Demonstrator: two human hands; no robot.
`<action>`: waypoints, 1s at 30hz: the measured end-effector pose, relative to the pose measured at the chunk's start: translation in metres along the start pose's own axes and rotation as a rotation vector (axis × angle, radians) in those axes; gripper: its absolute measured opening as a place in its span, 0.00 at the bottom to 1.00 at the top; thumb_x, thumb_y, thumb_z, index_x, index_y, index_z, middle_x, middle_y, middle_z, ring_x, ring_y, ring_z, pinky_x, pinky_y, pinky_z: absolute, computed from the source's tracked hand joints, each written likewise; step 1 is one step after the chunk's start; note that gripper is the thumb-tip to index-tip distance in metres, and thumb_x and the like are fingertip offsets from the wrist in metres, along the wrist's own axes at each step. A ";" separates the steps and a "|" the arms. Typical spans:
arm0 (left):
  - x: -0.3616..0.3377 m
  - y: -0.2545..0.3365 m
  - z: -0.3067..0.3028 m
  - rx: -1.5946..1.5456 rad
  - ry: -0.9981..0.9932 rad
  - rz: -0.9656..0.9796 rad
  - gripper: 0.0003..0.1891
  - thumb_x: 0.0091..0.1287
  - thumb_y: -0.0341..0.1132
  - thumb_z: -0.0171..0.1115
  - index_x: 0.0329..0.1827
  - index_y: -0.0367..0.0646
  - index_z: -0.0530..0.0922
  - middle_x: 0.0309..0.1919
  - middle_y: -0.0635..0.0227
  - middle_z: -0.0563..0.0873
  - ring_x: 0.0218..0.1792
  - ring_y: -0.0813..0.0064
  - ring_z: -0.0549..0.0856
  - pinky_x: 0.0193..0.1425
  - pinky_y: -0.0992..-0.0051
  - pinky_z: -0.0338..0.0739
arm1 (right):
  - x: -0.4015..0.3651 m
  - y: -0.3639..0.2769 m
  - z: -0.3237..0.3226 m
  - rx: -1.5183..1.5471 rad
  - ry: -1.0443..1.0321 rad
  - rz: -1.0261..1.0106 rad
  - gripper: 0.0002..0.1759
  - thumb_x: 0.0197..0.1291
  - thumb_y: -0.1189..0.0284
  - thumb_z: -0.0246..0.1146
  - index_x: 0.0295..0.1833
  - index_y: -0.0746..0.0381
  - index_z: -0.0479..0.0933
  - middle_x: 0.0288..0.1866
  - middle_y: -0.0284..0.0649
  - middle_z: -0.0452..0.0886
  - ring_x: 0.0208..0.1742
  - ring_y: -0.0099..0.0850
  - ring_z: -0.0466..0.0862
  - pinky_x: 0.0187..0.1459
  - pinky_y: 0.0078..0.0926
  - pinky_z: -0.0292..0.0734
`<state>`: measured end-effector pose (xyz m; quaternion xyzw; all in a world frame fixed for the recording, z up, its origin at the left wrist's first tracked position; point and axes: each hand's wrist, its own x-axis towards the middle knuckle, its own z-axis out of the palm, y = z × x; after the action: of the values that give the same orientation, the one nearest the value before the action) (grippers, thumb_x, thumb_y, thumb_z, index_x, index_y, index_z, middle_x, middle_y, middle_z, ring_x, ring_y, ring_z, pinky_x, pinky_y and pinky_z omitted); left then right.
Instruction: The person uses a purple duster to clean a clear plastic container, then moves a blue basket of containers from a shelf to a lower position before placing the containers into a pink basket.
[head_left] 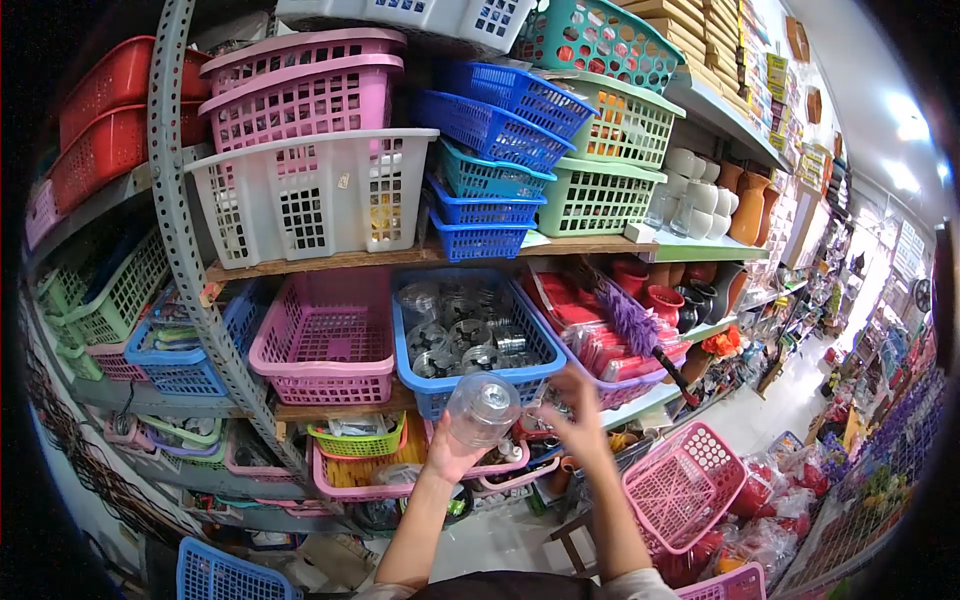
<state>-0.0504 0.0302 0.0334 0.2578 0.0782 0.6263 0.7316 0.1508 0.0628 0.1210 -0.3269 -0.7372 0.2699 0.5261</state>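
Observation:
My left hand point(452, 455) grips a clear, see-through jar point(486, 402), held tilted in front of the shelf. To its right is my right hand point(578, 425), raised and smeared by motion; a small clear piece point(536, 420) shows by its fingertips, and I cannot tell if it is held. Just behind the jar, a blue basket point(432, 400) on the middle shelf holds several similar clear containers point(465, 335) with shiny round ends.
A pink basket point(325, 385) stands left of the blue one; a purple basket point(625, 393) with red packets is on the right. A purple duster point(630, 320) juts out there. A metal post point(185, 200) rises at left. Another pink basket point(685, 480) sits low at right.

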 end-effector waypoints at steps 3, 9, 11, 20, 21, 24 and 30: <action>0.000 0.004 0.003 0.085 -0.084 0.071 0.47 0.54 0.61 0.64 0.72 0.47 0.57 0.66 0.59 0.68 0.67 0.59 0.67 0.69 0.56 0.62 | -0.031 0.005 0.066 0.217 -0.159 -0.007 0.57 0.40 0.65 0.77 0.72 0.66 0.48 0.68 0.48 0.60 0.69 0.38 0.62 0.68 0.34 0.57; -0.019 0.024 0.011 0.244 -0.124 0.153 0.50 0.54 0.51 0.69 0.75 0.45 0.49 0.68 0.58 0.65 0.69 0.61 0.64 0.72 0.61 0.59 | -0.027 0.011 0.095 0.422 -0.089 0.051 0.62 0.34 0.66 0.79 0.72 0.68 0.47 0.70 0.48 0.56 0.71 0.37 0.60 0.70 0.34 0.53; -0.019 0.028 0.003 0.260 -0.147 0.174 0.49 0.55 0.50 0.70 0.74 0.42 0.51 0.68 0.58 0.64 0.69 0.63 0.63 0.72 0.63 0.58 | -0.026 0.002 0.099 0.539 -0.060 0.074 0.62 0.33 0.67 0.79 0.72 0.68 0.48 0.68 0.47 0.59 0.69 0.36 0.62 0.69 0.34 0.55; -0.020 0.053 0.012 1.177 0.243 0.613 0.16 0.61 0.27 0.64 0.52 0.36 0.76 0.50 0.63 0.78 0.51 0.74 0.79 0.54 0.76 0.75 | -0.013 0.026 0.085 0.618 0.117 0.086 0.58 0.34 0.69 0.76 0.72 0.67 0.51 0.65 0.46 0.64 0.65 0.36 0.67 0.66 0.33 0.60; -0.016 0.062 0.018 1.379 0.188 0.652 0.17 0.60 0.27 0.65 0.52 0.37 0.76 0.49 0.62 0.78 0.52 0.73 0.79 0.53 0.75 0.76 | -0.007 0.033 0.082 0.549 0.136 0.050 0.58 0.33 0.68 0.76 0.72 0.68 0.52 0.66 0.46 0.64 0.65 0.36 0.67 0.66 0.33 0.59; 0.005 0.083 0.039 1.933 0.182 0.756 0.19 0.55 0.34 0.69 0.49 0.39 0.78 0.46 0.60 0.79 0.47 0.66 0.81 0.56 0.68 0.74 | 0.013 0.038 0.077 0.507 0.152 0.006 0.58 0.34 0.67 0.76 0.71 0.68 0.52 0.66 0.47 0.63 0.64 0.36 0.68 0.66 0.33 0.60; 0.043 0.080 0.008 2.559 0.197 0.496 0.16 0.48 0.44 0.71 0.33 0.43 0.79 0.33 0.67 0.81 0.39 0.67 0.82 0.44 0.67 0.72 | 0.038 0.036 0.074 0.457 0.144 -0.030 0.57 0.36 0.67 0.75 0.72 0.65 0.51 0.62 0.45 0.66 0.61 0.35 0.70 0.63 0.33 0.64</action>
<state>-0.1079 0.0758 0.0868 0.7274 0.6183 0.2421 -0.1733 0.0783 0.1109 0.0950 -0.2066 -0.6222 0.3977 0.6418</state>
